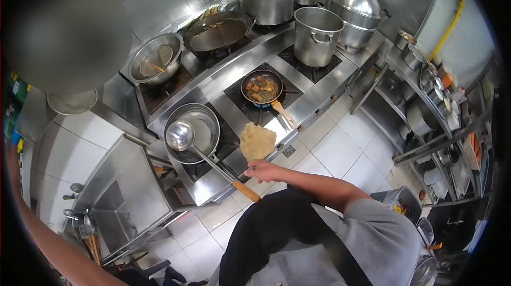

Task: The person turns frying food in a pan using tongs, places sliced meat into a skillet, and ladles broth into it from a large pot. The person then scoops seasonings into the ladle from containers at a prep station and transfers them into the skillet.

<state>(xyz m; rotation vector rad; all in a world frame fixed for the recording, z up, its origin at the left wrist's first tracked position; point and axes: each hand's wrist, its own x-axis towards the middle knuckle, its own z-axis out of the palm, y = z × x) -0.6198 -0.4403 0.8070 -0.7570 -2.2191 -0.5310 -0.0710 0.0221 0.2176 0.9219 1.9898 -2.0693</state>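
Observation:
My right hand (262, 170) reaches to the front edge of the stove with its fingers closed. They meet the lower end of a pale yellow, crumpled-looking piece (257, 142), whose kind I cannot make out. Just beyond it, a frying pan (280, 106) with a wooden handle holds browned pieces of food (261, 89) in bubbling oil. Left of my hand, a ladle (213, 163) with a wooden handle rests with its bowl inside a wide metal pan (215, 121). My left hand is not visible. A bare forearm (58, 243) runs along the left edge, its hand cut off.
Tall pots (318, 41) and a domed steamer (354, 3) stand at the back. Behind the wide pan sit a metal bowl (134, 75) and a dark oval pan (218, 33). A sink (114, 209) lies at left, shelves (420, 110) at right. A blurred round patch hides the upper left.

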